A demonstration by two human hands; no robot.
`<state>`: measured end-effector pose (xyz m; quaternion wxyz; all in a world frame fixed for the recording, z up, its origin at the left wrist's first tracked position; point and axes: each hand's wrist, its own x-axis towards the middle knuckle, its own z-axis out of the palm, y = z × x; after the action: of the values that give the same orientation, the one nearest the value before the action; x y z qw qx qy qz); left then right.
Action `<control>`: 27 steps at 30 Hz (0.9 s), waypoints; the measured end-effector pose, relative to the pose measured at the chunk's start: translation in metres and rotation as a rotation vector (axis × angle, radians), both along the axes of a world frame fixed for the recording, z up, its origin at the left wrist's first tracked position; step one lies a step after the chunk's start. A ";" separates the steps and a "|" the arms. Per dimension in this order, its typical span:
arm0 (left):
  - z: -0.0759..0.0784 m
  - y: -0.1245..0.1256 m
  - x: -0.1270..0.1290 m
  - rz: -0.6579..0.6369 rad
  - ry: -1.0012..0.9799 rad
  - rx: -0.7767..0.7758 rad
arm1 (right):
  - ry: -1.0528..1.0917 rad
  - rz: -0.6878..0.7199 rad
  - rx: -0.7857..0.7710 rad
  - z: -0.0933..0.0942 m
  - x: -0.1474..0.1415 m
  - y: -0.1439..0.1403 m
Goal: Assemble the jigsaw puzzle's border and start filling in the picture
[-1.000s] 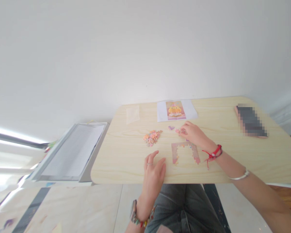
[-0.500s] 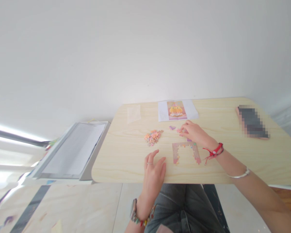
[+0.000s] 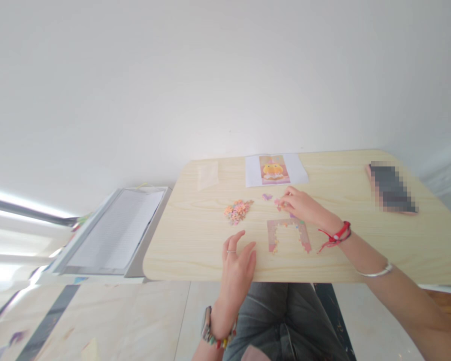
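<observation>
My left hand [image 3: 238, 265] rests near the front of the table, fingers curved and apart, with nothing in them. Just beyond it lies a heap of loose jigsaw pieces [image 3: 238, 211], mostly orange and pink. My right hand [image 3: 302, 206] reaches past the partly joined jigsaw [image 3: 272, 228], a pinkish three-sided frame that opens towards me. Its thumb and fingertips are pinched together at a small group of pink jigsaw pieces [image 3: 278, 202]; the fingers partly hide the pieces there. A little purple cluster of pieces [image 3: 266, 197] lies to the left of them.
A printed picture sheet [image 3: 296, 170] showing a yellow figure lies at the back of the table [image 3: 180, 240]. A translucent bag [image 3: 208, 176] is at the back left, a phone [image 3: 393, 188] at the right. Left of the table stands a white stand with papers [image 3: 115, 233].
My right hand has shifted very slightly at the pink pieces, its wrist moving a little to the right. My left hand stays nearly still. The view has tilted slightly.
</observation>
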<state>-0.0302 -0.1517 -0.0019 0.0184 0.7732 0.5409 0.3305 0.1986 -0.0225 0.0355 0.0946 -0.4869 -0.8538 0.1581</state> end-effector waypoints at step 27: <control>0.007 -0.008 0.019 -0.125 -0.064 -0.089 | 0.002 0.063 0.234 -0.018 -0.038 -0.115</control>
<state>-0.0111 -0.1596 0.0051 0.0907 0.7930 0.5049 0.3287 0.1606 -0.1372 0.0173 0.1465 -0.4452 -0.8813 0.0609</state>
